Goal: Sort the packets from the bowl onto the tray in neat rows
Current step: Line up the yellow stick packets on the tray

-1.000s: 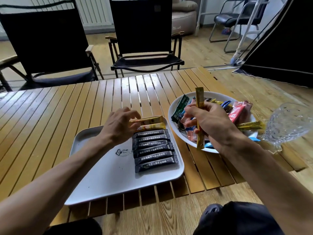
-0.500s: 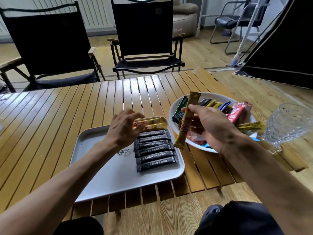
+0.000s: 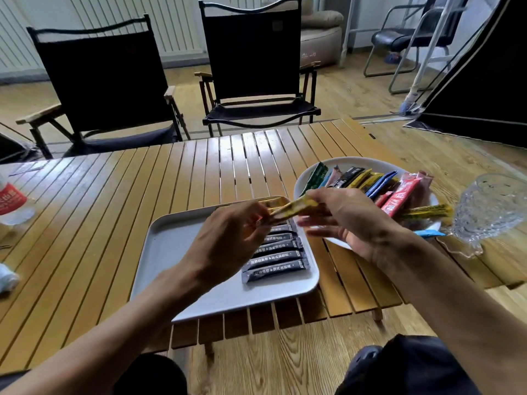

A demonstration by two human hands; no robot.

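We note the yellow packet (image 3: 293, 208) pinched at its ends by the left hand (image 3: 228, 240) and right hand (image 3: 350, 220) above the far edge of the tray (image 3: 162, 252), and advise laying it flat, parallel to the dark packets (image 3: 276, 253), ends aligned.

Counter (image 3: 142, 209): wooden slats, varnished, glossy. Tray (image 3: 171, 252): pale, smooth, matt, plastic by the look. Bowl (image 3: 302, 183): white, glazed sheen. Dark packets (image 3: 276, 263): matt printed film. Yellow packet (image 3: 296, 208): shiny film, blurred. Glass (image 3: 490, 206): clear, cut pattern. Chairs (image 3: 251, 52): black cloth, wooden armrests. Floor (image 3: 271, 366): grained wood.
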